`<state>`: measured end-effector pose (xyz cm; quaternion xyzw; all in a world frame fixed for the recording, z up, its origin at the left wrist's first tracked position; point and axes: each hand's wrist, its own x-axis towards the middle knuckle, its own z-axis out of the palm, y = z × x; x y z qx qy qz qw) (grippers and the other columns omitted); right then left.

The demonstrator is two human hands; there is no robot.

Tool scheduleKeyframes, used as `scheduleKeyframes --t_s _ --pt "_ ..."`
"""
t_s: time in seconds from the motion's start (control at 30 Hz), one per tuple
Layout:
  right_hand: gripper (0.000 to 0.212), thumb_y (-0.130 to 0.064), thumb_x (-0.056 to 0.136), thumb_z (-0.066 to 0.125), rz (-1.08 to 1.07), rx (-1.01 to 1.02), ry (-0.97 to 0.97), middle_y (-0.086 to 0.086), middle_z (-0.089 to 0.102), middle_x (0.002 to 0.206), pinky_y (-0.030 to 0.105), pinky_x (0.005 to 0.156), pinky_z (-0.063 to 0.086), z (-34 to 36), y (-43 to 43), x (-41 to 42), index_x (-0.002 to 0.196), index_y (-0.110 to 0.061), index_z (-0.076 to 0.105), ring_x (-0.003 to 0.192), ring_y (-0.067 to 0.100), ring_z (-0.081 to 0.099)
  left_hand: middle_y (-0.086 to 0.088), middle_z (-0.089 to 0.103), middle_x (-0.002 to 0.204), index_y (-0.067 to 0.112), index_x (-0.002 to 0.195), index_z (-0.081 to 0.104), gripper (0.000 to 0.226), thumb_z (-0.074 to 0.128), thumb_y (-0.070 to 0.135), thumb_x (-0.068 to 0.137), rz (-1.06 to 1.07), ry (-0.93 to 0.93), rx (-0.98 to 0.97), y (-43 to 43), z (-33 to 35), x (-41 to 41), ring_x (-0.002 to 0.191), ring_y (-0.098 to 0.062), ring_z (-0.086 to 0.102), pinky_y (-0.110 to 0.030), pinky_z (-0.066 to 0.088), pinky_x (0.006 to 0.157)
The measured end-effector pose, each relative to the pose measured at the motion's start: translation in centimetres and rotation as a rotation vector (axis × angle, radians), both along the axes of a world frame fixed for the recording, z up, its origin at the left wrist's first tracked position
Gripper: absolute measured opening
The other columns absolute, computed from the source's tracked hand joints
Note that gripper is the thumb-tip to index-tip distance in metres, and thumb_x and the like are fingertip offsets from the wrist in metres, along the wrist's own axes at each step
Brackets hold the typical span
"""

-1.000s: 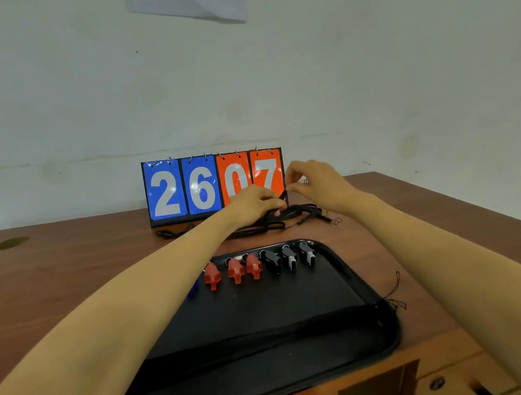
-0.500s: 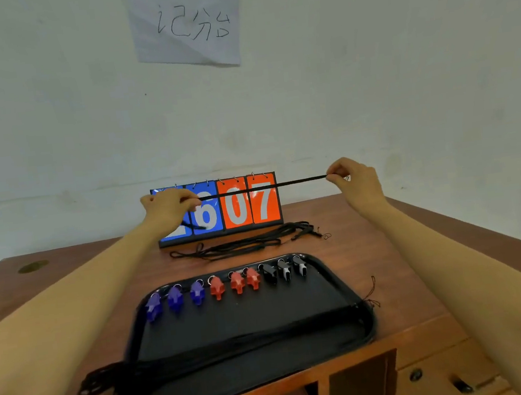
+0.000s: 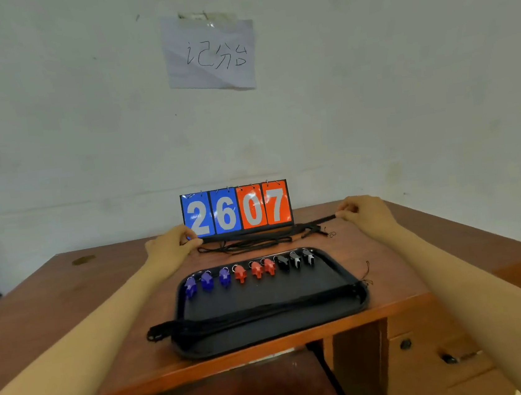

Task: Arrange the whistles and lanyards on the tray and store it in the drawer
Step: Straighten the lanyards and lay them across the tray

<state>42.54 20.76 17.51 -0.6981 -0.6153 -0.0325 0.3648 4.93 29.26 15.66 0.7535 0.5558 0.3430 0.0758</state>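
**Fig.** Left hand (image 3: pixel 174 246) and right hand (image 3: pixel 363 213) each pinch an end of one lanyard (image 3: pixel 315 222), taut just above the surface (image 3: pixel 67 284) behind the tray (image 3: pixel 366 295). Risk: carried forward, it may snag the loose lanyards (image 3: pixel 245 246) beneath or sweep the whistles (image 3: pixel 248 271) out of line.

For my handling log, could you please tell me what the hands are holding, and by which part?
One black lanyard, stretched straight between both hands: the left hand pinches its left end, the right hand its right end.
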Motion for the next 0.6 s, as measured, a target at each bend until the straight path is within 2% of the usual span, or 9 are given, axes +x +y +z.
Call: scheduleKeyframes --t_s 0.1,0.17,0.2,0.27,0.3,0.4,0.6 --pt "0.017 -0.022 0.092 0.057 0.038 -0.112 -0.025 0.001 0.070 0.099 0.031 0.079 0.050 -0.6 -1.9 -0.3 0.099 -0.018 0.071 0.088 0.018 0.064 0.008 0.070 0.094 0.030 0.091 0.065 0.022 0.052 0.048 0.088 0.016 0.065 0.000 -1.8 -1.4 -1.0 0.098 -0.016 0.063 -0.038 0.032 0.100" --pt "0.020 -0.016 0.093 0.054 0.072 -0.188 -0.064 0.001 0.068 0.105 0.021 0.070 0.046 -1.2 -3.2 -0.7 0.107 -0.014 0.069 0.077 0.009 0.060 0.008 0.069 0.105 0.032 0.099 0.066 0.024 0.047 0.044 0.093 0.033 0.128 -0.019 -2.9 -2.1 -1.4 0.109 -0.018 0.058 -0.038 0.031 0.100" --pt "0.021 -0.015 0.093 0.054 0.078 -0.219 -0.072 0.002 0.066 0.109 0.020 0.074 0.045 -1.6 -3.6 -0.9 0.109 -0.013 0.068 0.081 0.008 0.060 0.008 0.068 0.109 0.032 0.104 0.066 0.025 0.044 0.042 0.094 0.032 0.149 -0.031 -3.4 -2.4 -1.7 0.112 -0.019 0.056 -0.037 0.030 0.099" --pt "0.017 -0.016 0.091 0.058 0.063 -0.257 -0.077 0.006 0.066 0.112 0.029 0.085 0.044 -2.4 -4.4 -1.0 0.105 -0.011 0.065 0.101 0.019 0.060 0.008 0.069 0.106 0.033 0.106 0.064 0.024 0.043 0.039 0.096 0.016 0.196 -0.048 -4.1 -3.2 -2.1 0.111 -0.019 0.056 -0.035 0.030 0.092" --pt "0.013 -0.017 0.089 0.061 0.052 -0.272 -0.085 0.007 0.066 0.110 0.031 0.086 0.043 -2.8 -4.7 -1.1 0.100 -0.012 0.064 0.104 0.022 0.059 0.008 0.069 0.101 0.034 0.104 0.063 0.022 0.044 0.039 0.095 0.014 0.207 -0.056 -4.5 -3.6 -2.2 0.109 -0.018 0.057 -0.034 0.029 0.086" --pt "0.003 -0.022 0.085 0.066 0.027 -0.337 -0.151 0.003 0.067 0.099 0.036 0.088 0.048 -3.8 -5.4 -1.0 0.084 -0.020 0.064 0.099 0.022 0.061 0.007 0.070 0.098 0.032 0.097 0.063 0.017 0.049 0.041 0.093 0.014 0.200 -0.077 -5.3 -4.5 -2.4 0.104 -0.017 0.058 -0.032 0.024 0.081" --pt "0.020 -0.024 0.084 0.066 0.054 -0.387 -0.153 -0.005 0.065 0.083 0.042 0.089 0.050 -5.1 -6.0 -0.9 0.067 -0.033 0.059 0.093 0.019 0.062 0.007 0.067 0.099 0.034 0.091 0.064 0.017 0.051 0.045 0.090 -0.010 0.240 -0.127 -5.7 -5.4 -3.1 0.106 -0.019 0.056 -0.036 0.031 0.094"
